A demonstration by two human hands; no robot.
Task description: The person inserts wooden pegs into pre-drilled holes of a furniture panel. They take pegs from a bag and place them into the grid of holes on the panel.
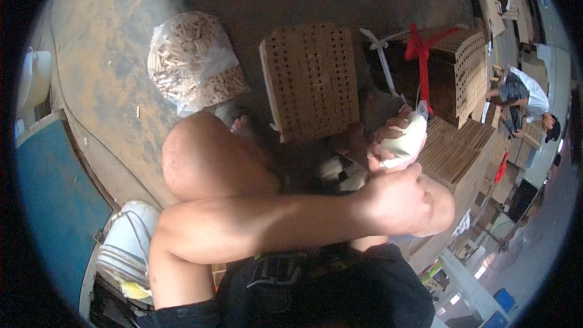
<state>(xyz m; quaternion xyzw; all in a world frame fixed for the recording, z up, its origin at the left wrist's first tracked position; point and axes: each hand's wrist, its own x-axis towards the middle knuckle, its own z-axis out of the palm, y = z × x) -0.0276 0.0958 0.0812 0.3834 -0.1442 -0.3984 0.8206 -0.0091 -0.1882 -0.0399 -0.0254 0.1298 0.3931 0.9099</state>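
My right hand (388, 140) is wrapped round a soft, pale white pouch (405, 141) with clear plastic at its top end. Just below it, my left hand (404, 200) is closed, its forearm crossing my lap from the left; the fingers' inner side is hidden, so what they grip does not show. Beyond my knees a brown wooden board (313, 82) with several rows of drilled holes is propped up, its face toward me. On the floor to its left rests a clear plastic bag (209, 70) full of short wooden dowels.
On the right stand stacked brown boards (452, 152) and a perforated board (470, 76), with a red strap (419, 54) nearby. A white bucket (129, 240) and a blue panel (57, 200) are at my left. Another person (528, 94) sits farther off at the right.
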